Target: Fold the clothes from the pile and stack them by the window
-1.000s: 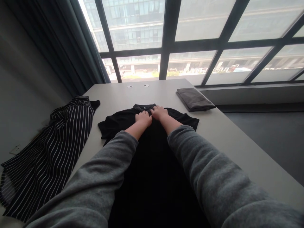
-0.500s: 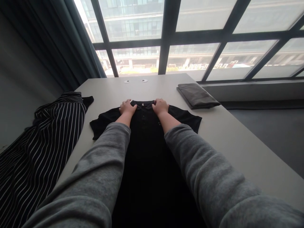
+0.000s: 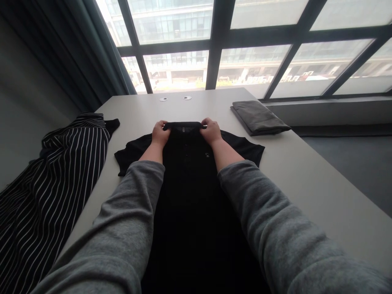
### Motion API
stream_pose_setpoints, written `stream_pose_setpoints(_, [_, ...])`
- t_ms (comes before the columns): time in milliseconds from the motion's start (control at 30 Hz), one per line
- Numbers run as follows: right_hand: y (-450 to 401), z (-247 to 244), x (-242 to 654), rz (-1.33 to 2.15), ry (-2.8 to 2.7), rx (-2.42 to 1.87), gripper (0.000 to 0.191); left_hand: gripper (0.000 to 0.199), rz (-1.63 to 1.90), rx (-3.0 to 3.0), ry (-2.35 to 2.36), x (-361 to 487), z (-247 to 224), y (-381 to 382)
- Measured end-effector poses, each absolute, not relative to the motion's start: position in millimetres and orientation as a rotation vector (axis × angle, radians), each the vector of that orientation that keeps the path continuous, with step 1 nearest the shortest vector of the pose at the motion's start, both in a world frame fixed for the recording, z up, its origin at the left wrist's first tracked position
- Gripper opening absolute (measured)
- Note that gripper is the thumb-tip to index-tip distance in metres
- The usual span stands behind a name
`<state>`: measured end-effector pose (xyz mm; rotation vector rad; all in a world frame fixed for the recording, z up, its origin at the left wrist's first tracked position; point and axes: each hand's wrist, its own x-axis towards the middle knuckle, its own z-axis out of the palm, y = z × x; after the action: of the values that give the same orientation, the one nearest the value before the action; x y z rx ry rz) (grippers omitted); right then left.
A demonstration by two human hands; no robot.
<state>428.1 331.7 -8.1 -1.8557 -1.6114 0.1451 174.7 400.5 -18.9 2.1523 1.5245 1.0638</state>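
A black short-sleeved polo shirt (image 3: 190,196) lies front side up, its collar at the far end and its sleeves spread to both sides. My left hand (image 3: 160,133) pinches the left end of the collar. At the collar's other end, my right hand (image 3: 211,130) grips the cloth between thumb and fingers. Between the hands the collar stands raised and stretched, with a small label inside the neck. A small light emblem shows on the chest near my right wrist. The lower part of the shirt is very dark, so its hem cannot be made out.
The shirt lies on a white table (image 3: 306,175). A folded grey cloth (image 3: 259,117) rests at the right edge. Along the left side lies a black-and-white striped garment (image 3: 70,171). Two round cable-hole covers (image 3: 187,98) sit near the far edge, before the window; a dark curtain (image 3: 101,53) hangs left.
Both hands have moved slightly apart and now hold the collar up and stretched, where before it lay flat and open in a V. The view has shifted slightly.
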Motion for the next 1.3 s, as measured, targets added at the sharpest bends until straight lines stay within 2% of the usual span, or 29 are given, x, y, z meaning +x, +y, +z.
stream_pose_setpoints(100, [327.4,-4.7,433.1,0.130,-1.703,-1.783,0.025,0.017,1.086,2.113,1.409,165.5,-14.0,396.5])
stream_pose_setpoints(167, [325.8,-2.1,434.8,0.125,-1.768,-1.751,0.027,0.015,1.022,2.211,1.420,161.2,-8.6,394.4])
stream_pose_setpoints(267, [325.2,2.5,435.0,0.124,-1.860,-1.706,0.036,0.023,0.901,2.420,1.542,161.9,1.5,390.6])
stream_pose_setpoints(367, [325.4,8.0,433.2,0.094,-1.970,-1.617,0.050,0.041,0.776,2.627,1.488,169.7,9.8,386.3])
stream_pose_setpoints(467, [324.8,12.5,431.7,0.094,-2.017,-1.593,0.046,0.047,0.696,2.686,1.335,175.1,11.9,385.1])
stream_pose_setpoints(700, [323.3,9.6,435.8,0.201,-1.789,-1.700,0.029,0.030,0.891,2.380,1.561,163.8,3.6,392.2])
stream_pose_setpoints(800, [325.1,6.7,437.7,0.210,-1.759,-1.725,0.031,0.033,0.963,2.327,1.498,160.7,0.2,392.6])
stream_pose_setpoints(933, [326.8,5.5,437.7,0.174,-1.761,-1.666,0.039,0.051,0.992,2.259,1.349,158.5,-5.3,393.5])
stream_pose_setpoints(1100, [327.8,4.5,436.6,0.125,-1.805,-1.685,0.034,0.028,1.068,2.177,1.419,157.9,-8.5,396.7])
stream_pose_setpoints(1200, [328.9,2.9,435.6,0.109,-1.799,-1.755,0.036,0.030,1.094,2.194,1.461,159.2,-9.1,398.0])
stream_pose_setpoints(1300, [329.9,2.2,434.3,0.002,-1.721,-1.792,0.038,0.041,1.121,2.229,1.562,159.9,-10.6,399.1])
